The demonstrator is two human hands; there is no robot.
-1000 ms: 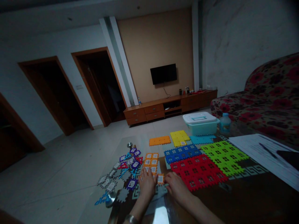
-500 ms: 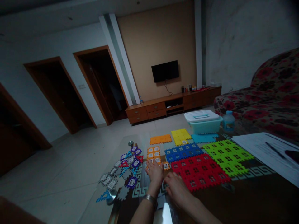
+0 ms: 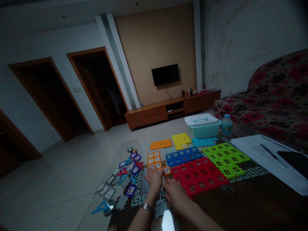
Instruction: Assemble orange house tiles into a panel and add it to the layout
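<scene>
My left hand lies over the near edge of an orange window panel, its fingers spread and touching the lowest pieces. Silver bands circle that wrist. Beside it, my right hand rests low with loosely curved fingers and nothing visible in them; its thumb is hidden. A single orange window piece sits just beyond, joined to or touching the panel's right side; I cannot tell which. The red window panel is right of my right hand, with a blue panel behind it.
Loose grey, purple, red and blue pieces are heaped on the glass table's left. Lime-green, yellow, plain orange and light-blue panels lie farther off. A lidded box, a bottle and papers are rightward.
The whole view has shifted slightly, so things appear farther left. Both hands stay by the orange pieces, with only small finger movement.
</scene>
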